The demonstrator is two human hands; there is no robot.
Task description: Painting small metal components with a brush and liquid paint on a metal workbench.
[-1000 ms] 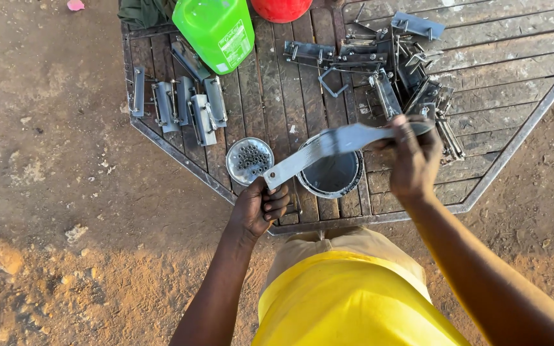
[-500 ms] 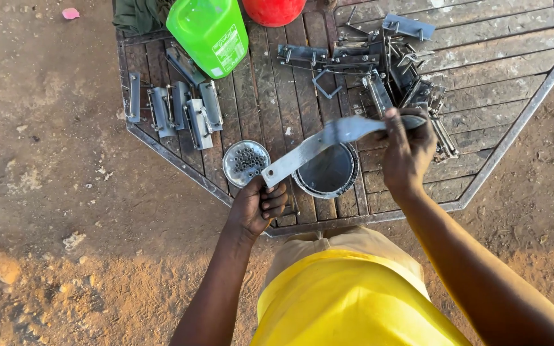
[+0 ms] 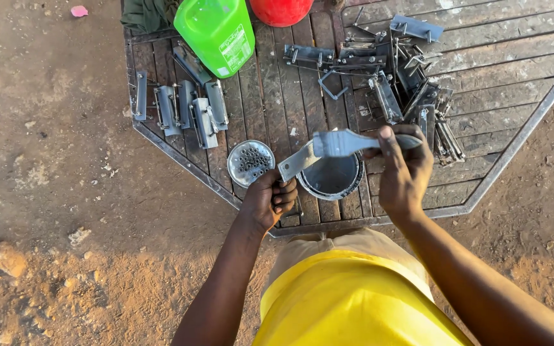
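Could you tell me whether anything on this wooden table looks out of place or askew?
Mostly the metal brackets at the right: they lie tangled in a heap, while the four at the left lie in a neat row. Nothing looks spilled.

An octagonal wooden pallet carries a paint tin, with brackets left and a jug behind.

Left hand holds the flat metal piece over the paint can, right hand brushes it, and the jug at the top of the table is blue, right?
Not quite: the head view shows the jug is green. Otherwise yes: the left hand holds the metal piece over the can, and the right hand works the brush.
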